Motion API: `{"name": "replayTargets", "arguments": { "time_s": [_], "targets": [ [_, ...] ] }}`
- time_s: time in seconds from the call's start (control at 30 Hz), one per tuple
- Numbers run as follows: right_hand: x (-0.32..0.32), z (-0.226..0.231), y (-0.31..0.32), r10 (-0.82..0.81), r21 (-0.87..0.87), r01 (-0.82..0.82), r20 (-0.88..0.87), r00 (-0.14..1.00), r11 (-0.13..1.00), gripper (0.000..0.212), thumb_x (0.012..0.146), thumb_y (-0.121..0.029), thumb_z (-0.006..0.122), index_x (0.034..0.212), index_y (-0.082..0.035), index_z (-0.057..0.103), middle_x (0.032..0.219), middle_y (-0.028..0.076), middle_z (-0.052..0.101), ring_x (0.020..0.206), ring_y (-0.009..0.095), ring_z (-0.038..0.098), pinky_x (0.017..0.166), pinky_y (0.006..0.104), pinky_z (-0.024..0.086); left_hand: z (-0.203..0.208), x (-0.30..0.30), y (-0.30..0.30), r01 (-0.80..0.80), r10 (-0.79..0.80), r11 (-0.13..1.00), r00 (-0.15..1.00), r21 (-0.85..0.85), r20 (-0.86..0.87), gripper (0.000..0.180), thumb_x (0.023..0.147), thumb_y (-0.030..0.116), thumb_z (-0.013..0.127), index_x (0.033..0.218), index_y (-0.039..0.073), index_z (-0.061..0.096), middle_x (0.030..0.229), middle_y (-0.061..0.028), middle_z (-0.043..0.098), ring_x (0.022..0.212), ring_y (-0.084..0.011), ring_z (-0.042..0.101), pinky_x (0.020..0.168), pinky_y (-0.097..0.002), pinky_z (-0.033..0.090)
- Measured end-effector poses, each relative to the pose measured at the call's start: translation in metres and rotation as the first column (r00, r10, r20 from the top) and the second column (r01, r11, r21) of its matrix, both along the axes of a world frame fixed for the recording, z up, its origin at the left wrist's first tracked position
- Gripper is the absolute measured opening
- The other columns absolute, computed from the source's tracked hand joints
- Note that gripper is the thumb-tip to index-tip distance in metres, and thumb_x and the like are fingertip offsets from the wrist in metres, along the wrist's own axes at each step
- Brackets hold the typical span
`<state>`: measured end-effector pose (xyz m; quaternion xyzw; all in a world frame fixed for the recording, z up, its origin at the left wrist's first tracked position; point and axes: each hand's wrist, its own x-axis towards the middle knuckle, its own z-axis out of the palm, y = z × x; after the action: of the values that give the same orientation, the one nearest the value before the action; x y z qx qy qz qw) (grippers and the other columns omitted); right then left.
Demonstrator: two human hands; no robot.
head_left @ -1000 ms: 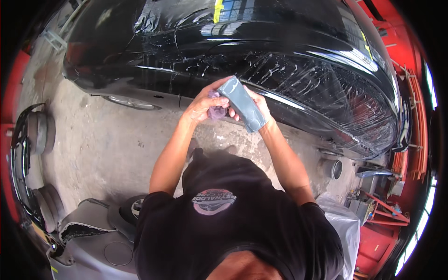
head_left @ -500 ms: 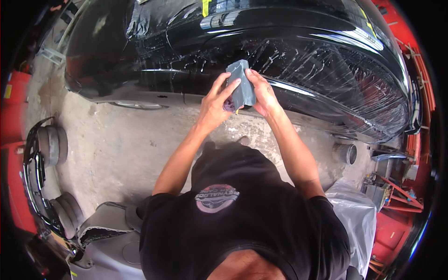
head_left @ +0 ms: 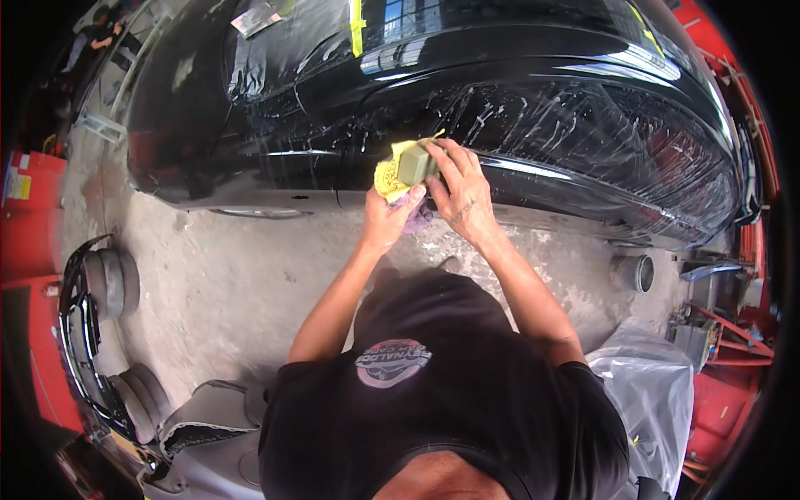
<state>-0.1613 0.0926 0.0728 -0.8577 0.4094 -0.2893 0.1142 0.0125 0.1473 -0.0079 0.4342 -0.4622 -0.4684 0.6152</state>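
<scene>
Yellow up front: holding curled sheet (head_left: 388,178) in left grip (head_left: 386,222), with purple cloth (head_left: 421,219) bunched just below, can't tell if also held. Clasping grey-green block (head_left: 414,165) in right grip (head_left: 467,200), laid against the sheet, near the side of the black car (head_left: 542,125). To do it well: square block to sheet edges, pull slack out evenly, press flat without creasing, keep cloth out from between both.

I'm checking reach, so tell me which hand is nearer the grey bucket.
Right. The right hand, gripping the block, is to the left of the bucket and higher in the view; the left hand, holding the yellow sheet, is farther left.
</scene>
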Motion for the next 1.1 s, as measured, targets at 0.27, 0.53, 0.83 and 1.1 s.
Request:
{"name": "replayTargets", "arguments": {
  "time_s": [0.27, 0.53, 0.83, 1.1],
  "targets": [
    [-0.015, 0.004, -0.007, 0.105, 0.14, -0.104, 0.0, 0.994, 0.985, 0.084, 0.084, -0.014, 0.087, 0.161, -0.014, 0.055, 0.15, 0.02, 0.058, 0.14, 0.046, 0.056, 0.114, 0.0527, 0.053, 0.007, 0.025, 0.008, 0.257, -0.256, 0.966, 0.966, 0.034, -0.015, 0.091, 0.096, 0.07, 0.08, 0.149, -0.002, 0.061, 0.137, -0.0097, 0.073, 0.123, -0.0171, 0.068, 0.11, -0.0374, 0.054],
    [-0.019, 0.009, -0.014, 0.232, 0.158, -0.235, 0.037, 0.972, 0.959, 0.063, 0.075, -0.007, 0.08, 0.136, -0.008, 0.063, 0.153, 0.017, 0.057, 0.146, 0.042, 0.055, 0.124, 0.0507, 0.047, 0.028, 0.036, 0.018, 0.373, -0.309, 0.922, 0.874, 0.109, -0.374, 0.081, 0.116, 0.061, 0.045, 0.16, -0.007, 0.052, 0.151, -0.0147, 0.066, 0.136, -0.0224, 0.064, 0.118, -0.0381, 0.049],
    [-0.03, 0.029, -0.025, 0.406, 0.243, -0.372, -0.107, 0.908, 0.896, 0.068, 0.066, -0.004, 0.08, 0.132, -0.005, 0.066, 0.139, 0.015, 0.067, 0.141, 0.04, 0.059, 0.123, 0.0501, 0.047, 0.044, 0.059, 0.018, 0.411, -0.421, 0.903, 0.905, 0.121, 0.064, 0.056, 0.115, 0.03, 0.062, 0.156, -0.008, 0.058, 0.147, -0.0147, 0.071, 0.131, -0.0174, 0.066, 0.113, -0.0347, 0.051],
    [-0.023, 0.031, -0.013, 0.278, 0.15, -0.266, -0.068, 0.958, 0.952, 0.067, 0.074, -0.002, 0.077, 0.14, -0.004, 0.065, 0.153, 0.02, 0.061, 0.147, 0.042, 0.055, 0.124, 0.0519, 0.049, 0.042, 0.046, 0.009, 0.152, -0.166, 0.983, 0.976, 0.105, 0.141, 0.037, 0.114, 0.02, 0.067, 0.142, -0.004, 0.073, 0.123, -0.011, 0.083, 0.111, -0.0107, 0.072, 0.099, -0.03, 0.058]
  ]
}}
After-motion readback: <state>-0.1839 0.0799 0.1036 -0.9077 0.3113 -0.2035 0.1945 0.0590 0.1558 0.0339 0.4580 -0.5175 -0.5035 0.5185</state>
